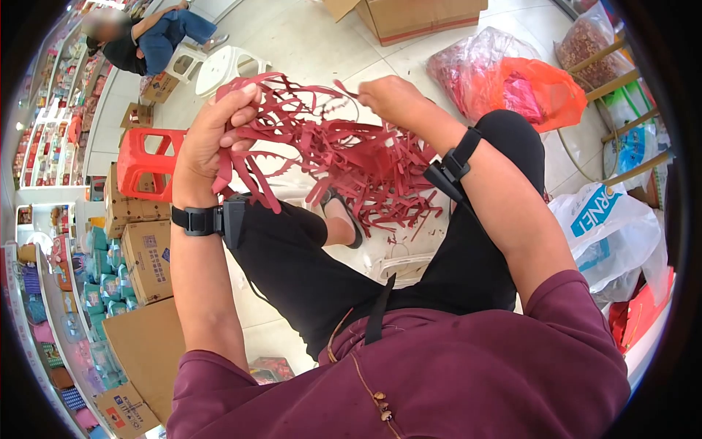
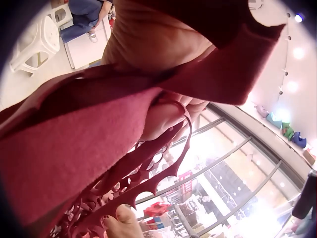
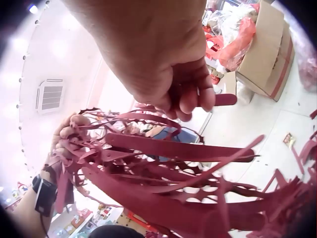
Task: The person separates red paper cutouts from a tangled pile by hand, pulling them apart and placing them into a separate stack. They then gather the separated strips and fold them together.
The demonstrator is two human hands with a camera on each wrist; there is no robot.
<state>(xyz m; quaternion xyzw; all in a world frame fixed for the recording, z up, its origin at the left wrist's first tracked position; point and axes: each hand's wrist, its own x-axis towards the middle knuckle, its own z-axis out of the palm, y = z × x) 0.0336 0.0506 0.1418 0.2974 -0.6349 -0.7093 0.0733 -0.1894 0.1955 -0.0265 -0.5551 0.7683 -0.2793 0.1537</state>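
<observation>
A tangled bunch of dark red cut strips (image 1: 365, 161) hangs between the knees, some with scalloped edges. My left hand (image 1: 216, 135) grips one side of the bunch, fingers curled round several strips (image 3: 173, 148), with loose ends hanging below the palm. In the left wrist view a wide strip (image 2: 74, 144) crosses in front of the left hand (image 2: 153, 44). My right hand (image 1: 395, 101), at the other side, pinches the end of one strip; in the right wrist view a rounded strip end (image 3: 226, 99) sticks out from the curled fingers of the right hand (image 3: 148, 59).
A red stool (image 1: 146, 164) and cardboard boxes (image 1: 150, 260) stand at the left beside stocked shelves. A seated person (image 1: 150, 40) is near a white stool (image 1: 230, 67). Plastic bags (image 1: 541, 91) lie at the right, an open box (image 1: 417, 20) ahead. Scraps lie on the floor.
</observation>
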